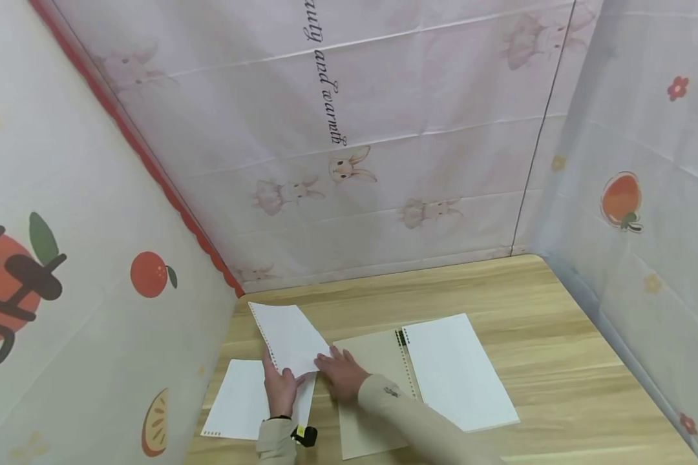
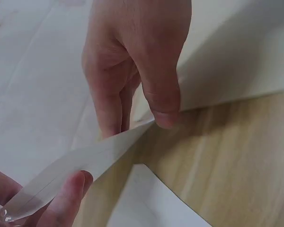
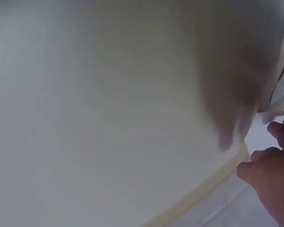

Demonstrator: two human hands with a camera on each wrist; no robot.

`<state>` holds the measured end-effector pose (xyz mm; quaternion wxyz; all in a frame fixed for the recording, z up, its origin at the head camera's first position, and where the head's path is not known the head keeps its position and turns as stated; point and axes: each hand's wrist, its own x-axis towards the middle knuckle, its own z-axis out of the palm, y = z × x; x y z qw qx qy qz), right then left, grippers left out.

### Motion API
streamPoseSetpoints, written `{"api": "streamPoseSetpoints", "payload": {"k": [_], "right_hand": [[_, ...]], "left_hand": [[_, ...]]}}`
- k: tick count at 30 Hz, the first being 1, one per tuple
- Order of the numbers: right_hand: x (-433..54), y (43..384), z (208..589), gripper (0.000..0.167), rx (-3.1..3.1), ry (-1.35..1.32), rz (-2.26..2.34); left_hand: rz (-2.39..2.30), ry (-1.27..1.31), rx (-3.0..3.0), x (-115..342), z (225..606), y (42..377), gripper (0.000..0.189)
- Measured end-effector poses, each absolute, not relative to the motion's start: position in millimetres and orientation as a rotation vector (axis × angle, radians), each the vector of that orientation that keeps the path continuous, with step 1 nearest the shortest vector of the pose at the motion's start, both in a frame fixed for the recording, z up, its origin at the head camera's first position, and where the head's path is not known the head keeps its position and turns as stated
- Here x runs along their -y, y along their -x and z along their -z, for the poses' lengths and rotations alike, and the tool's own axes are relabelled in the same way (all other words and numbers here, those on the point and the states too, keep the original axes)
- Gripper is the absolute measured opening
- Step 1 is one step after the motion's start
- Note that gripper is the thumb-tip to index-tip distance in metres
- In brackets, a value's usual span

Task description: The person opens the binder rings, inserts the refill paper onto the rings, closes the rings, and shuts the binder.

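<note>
Beige sleeve (image 1: 427,427) on the right arm is sitting closest to the camera, stretching over an equally beige cover (image 1: 363,361). Everything's resting on a light wood-grain tabletop (image 1: 581,368) with streaky tan lines and a rounded far corner. Printed fabric is hanging all round: the back wall (image 1: 442,148) is showing faded pinkish bunnies plus some script that's partly cut off, ending in "and warmth". Over on the left wall (image 1: 93,361) there's fruit going on, with a red scalloped trim (image 1: 145,155) running along the edge, while the right wall (image 1: 657,271) is sporting a fruit and little flowers.

OK, the paper. One plain white sheet (image 1: 287,332) is hovering above the tabletop between both hands, bowing a little, with a row of punched holes running down its left edge. Left hand (image 1: 280,389) is pinching the lower left part, fingers clamped on it; right hand (image 1: 344,376) is nipping the near right corner between thumb and fingers. Another white sheet (image 1: 238,400) is lying flat partly under the left hand. Off to the right, a white page (image 1: 459,374) is lying beside the cover, with a dark binding piece (image 1: 403,338) showing between them near the top.
</note>
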<state>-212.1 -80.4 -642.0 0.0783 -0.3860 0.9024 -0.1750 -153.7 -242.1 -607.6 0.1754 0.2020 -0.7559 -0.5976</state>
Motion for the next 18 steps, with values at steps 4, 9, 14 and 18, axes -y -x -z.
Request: {"api": "streamPoseSetpoints", "payload": {"k": [4,9,14,18], "right_hand": [[70,220,631,0.048,-2.647,1.072,0.779],[55,233,632,0.047,-2.571,0.98,1.11],[37,239,632,0.041,-2.393,0.732,1.44],[17,242,635,0.036,-2.066,0.536,1.722]], "left_hand": [[1.723,-0.561,2.098,241,594,149,0.078],[1.77,-0.548,1.998,241,577,145,0.075],[1.917,-0.51,1.924,239,561,138,0.075],[2.007,-0.489,1.922,229,550,132,0.076]]}}
